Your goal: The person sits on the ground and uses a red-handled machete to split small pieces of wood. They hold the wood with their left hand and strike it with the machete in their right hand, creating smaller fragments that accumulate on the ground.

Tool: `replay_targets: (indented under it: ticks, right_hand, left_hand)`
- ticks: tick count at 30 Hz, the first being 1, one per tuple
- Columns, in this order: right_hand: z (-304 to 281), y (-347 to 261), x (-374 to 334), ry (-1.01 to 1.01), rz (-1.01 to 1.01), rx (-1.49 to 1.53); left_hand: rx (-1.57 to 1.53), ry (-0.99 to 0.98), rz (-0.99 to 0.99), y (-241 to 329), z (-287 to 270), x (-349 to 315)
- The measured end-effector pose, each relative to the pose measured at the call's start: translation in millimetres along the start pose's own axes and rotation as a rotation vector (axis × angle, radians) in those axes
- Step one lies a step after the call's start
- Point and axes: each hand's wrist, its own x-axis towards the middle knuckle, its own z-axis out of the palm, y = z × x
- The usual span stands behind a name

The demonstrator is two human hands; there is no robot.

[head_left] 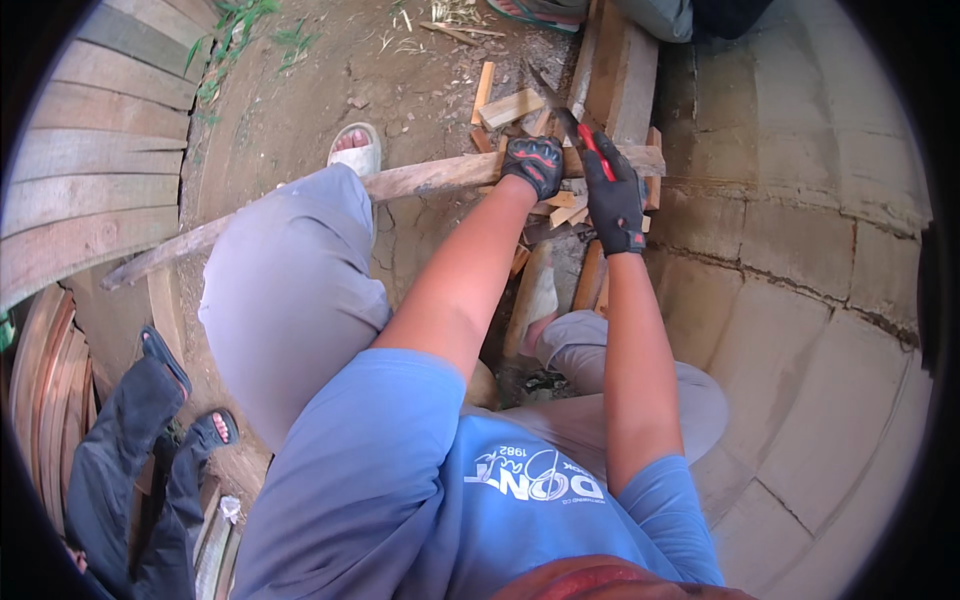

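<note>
Two grey trouser legs (290,300) are folded nearest the viewer, the left one over a long wooden plank (430,178) that runs crosswise ahead of the person. The left hand (534,165), in a black glove, is closed over the plank near its right end. The right hand (615,200), gloved alike, grips a red-handled saw (603,160), blade pointing away (contact between teeth and plank cannot be determined). Beyond the plank, wood offcuts (512,108) lie scattered on the dirt ground (310,110), beside a thick beam (632,85). Farthest off, another person's sandalled foot (540,12) is noted.
</note>
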Motion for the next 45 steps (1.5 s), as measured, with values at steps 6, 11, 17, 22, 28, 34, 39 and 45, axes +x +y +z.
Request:
replay_targets:
  ticks: [6,11,17,22,28,34,39,45]
  right_hand:
    - [-15.4,-10.3,-17.7,0.032,-0.004,-0.062]
    - [-76.7,-58.5,-64.4,-0.092,0.243,-0.019]
    - [-167.9,-110.4,-155.3,-0.070,0.341,-0.039]
    - [-186.8,-131.7,-159.5,-0.062,0.496,-0.052]
    - [-112.7,-79.7,-94.5,-0.047,-0.032,-0.227]
    - [-79.8,-69.1,-34.4,-0.054,0.044,-0.213]
    - [-75.2,-62.6,-36.7,-0.045,0.088,-0.069]
    - [-53.8,-35.2,-79.5,-0.048,0.023,0.008]
  left_hand:
    - [-0.002,-0.142,0.081,-11.2,-9.7,7.0]
    - [-0.026,-0.190,0.088,-14.5,-14.3,10.5]
    - [-0.048,-0.235,0.063,-17.4,-21.2,10.9]
    - [-0.049,-0.192,0.065,-11.6,-14.0,11.2]
    - [-0.075,-0.210,0.006,-7.0,-15.7,8.1]
    - [-0.073,-0.120,-0.024,-1.2,-11.4,-1.2]
    - [-0.032,-0.140,0.009,-16.2,-14.9,0.1]
    - [0.061,-0.025,0.047,-10.8,5.9,15.8]
